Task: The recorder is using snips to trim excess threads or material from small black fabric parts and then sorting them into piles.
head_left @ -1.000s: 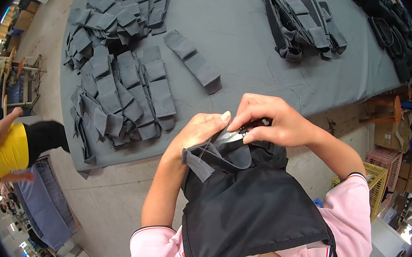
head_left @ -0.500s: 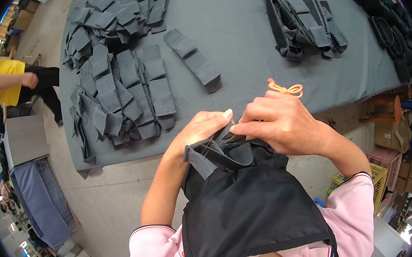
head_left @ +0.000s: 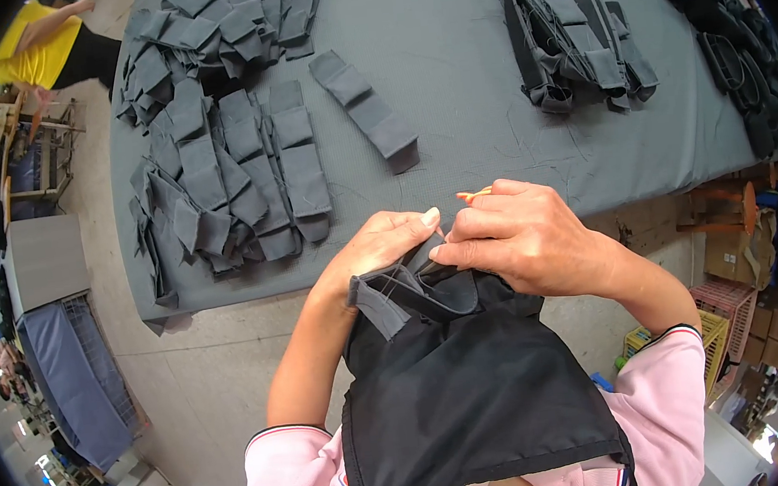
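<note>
In front of my apron, my left hand is closed on a dark grey fabric strip, folded over with a frayed end hanging near the wrist. My right hand meets it there, thumb and forefinger pinched at the strip's upper part close to the left thumb tip. From behind the right knuckles sticks out a small orange looped item; most of it is hidden in the hand, so its kind cannot be told. Just beyond, a single flat grey fabric piece with stitched sections lies on the table.
A grey-covered table spans the far side. Stacks of grey fabric pieces fill its left; a bundle of strips lies right. Black items line the right edge. Yellow and red crates stand at right; a person in yellow, far left.
The orange looped item has swung left and is now mostly behind my right hand, whose fingers have shifted slightly. My left hand stays put. The person in yellow has moved farther back.
</note>
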Motion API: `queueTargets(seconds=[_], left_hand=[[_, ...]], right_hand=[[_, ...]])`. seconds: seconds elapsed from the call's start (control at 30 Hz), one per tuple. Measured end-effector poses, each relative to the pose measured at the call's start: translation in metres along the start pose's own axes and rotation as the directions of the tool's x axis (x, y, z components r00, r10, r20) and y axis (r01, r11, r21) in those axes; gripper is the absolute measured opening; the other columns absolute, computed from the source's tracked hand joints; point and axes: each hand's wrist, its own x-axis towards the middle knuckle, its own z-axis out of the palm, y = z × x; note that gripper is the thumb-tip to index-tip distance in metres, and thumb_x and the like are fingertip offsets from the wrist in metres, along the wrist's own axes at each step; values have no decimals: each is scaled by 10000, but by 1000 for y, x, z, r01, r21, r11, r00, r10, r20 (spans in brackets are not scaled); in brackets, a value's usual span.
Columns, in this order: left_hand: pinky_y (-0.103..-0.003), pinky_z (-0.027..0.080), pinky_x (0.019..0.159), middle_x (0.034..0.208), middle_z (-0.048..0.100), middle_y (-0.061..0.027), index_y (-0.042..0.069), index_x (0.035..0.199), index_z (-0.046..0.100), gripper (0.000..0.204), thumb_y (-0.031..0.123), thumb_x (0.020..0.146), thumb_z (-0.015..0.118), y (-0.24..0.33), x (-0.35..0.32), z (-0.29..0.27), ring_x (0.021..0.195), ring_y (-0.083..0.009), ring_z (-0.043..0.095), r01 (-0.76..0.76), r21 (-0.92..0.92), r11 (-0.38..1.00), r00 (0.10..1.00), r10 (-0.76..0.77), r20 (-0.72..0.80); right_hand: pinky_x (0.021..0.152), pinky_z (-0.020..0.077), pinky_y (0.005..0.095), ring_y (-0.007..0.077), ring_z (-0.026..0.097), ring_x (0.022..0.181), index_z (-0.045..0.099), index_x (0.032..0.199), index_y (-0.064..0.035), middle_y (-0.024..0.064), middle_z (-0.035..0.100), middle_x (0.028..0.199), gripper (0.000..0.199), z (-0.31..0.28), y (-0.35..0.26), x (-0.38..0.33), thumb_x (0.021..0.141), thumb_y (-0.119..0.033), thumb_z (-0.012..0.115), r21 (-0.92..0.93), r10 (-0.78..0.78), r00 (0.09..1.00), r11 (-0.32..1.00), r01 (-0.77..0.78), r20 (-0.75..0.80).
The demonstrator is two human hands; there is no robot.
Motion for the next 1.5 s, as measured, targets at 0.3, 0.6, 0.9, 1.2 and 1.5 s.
queueTargets(seconds=[0.3,0.6,0.9,1.2,1.5], left_hand=[[-226,434,565,734,614,-21,4,823,630,366,344,928,541,8,-7,7,637,-65,537,36,-3,999,999,-36,-24],[-227,439,658,762,533,10,-2,953,555,218,214,917,558,2,-16,20,701,-58,492,-348,412,842,833,480,-277],[-296,452,835,1160,469,-81,71,1258,409,562,1,712,522,-8,-11,21,941,-144,491,-371,94,924,879,382,-285],[-240,433,847,1152,505,-81,-26,1243,418,570,-79,679,473,-30,-3,25,988,-115,518,-382,-41,923,865,342,-368],[-206,386,838,1171,475,-138,-134,1315,283,681,-37,689,533,-24,-2,27,1010,-121,459,-368,35,929,874,359,-326]], right_hand=[[594,432,296,174,580,695,694,912,-73,18,593,784,243,13,1,-11,677,-8,699,317,221,973,929,-189,-68],[545,463,323,234,569,587,622,1041,-82,72,557,736,353,22,-25,-25,705,-110,726,376,475,878,824,-423,-54],[436,355,303,165,458,486,660,780,-105,2,394,570,259,46,7,-29,533,-36,629,-75,147,837,973,-219,-527],[548,456,310,186,549,599,629,975,-86,51,501,799,286,34,-6,-21,704,7,646,455,602,749,769,-449,-278],[562,433,331,227,540,625,626,874,-76,53,492,787,257,-5,-6,-18,637,-76,726,-10,427,903,904,-428,-33]])
